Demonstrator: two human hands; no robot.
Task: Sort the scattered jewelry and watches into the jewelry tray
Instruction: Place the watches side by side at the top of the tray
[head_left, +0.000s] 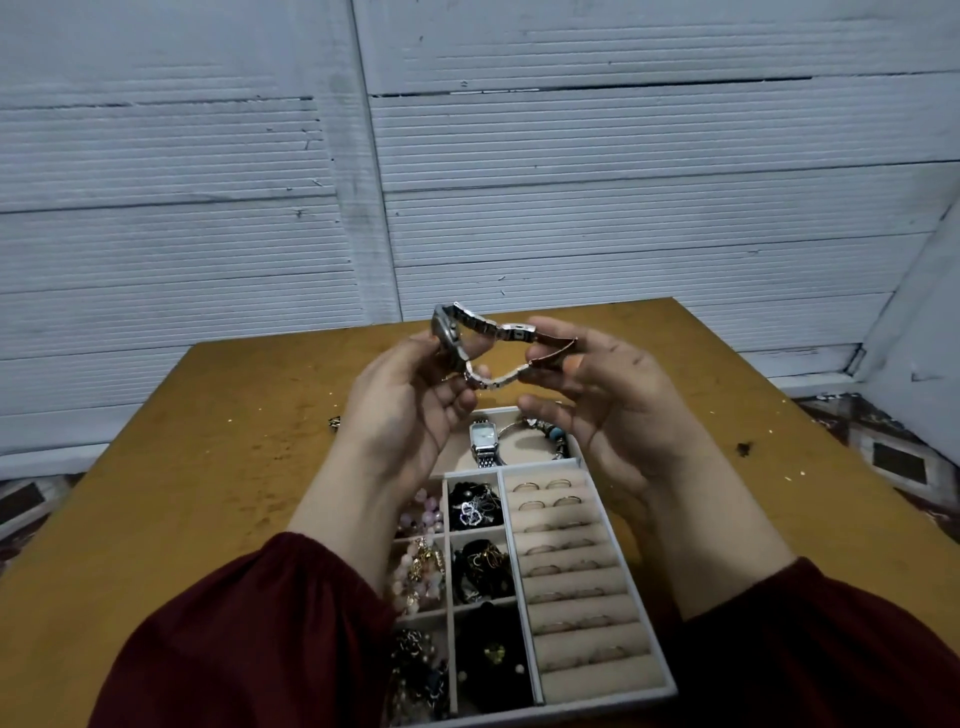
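Note:
I hold a silver metal-band watch (480, 338) in the air above the far end of the jewelry tray (524, 587). My left hand (410, 400) grips its case end and my right hand (608, 395) pinches the clasp end of the band. Below them, the tray's top compartment holds a square-faced silver watch (484, 440) and a beaded bracelet (550, 434). Ring rolls (571, 566) with several rings fill the tray's right side. The small left compartments hold pink beads, chains and dark pieces.
The tray lies on a yellow-brown wooden table (208, 493). A small dark jewelry piece (334, 422) lies on the table left of my left hand. A dark speck (744, 448) sits at the right. A white ribbed wall stands behind.

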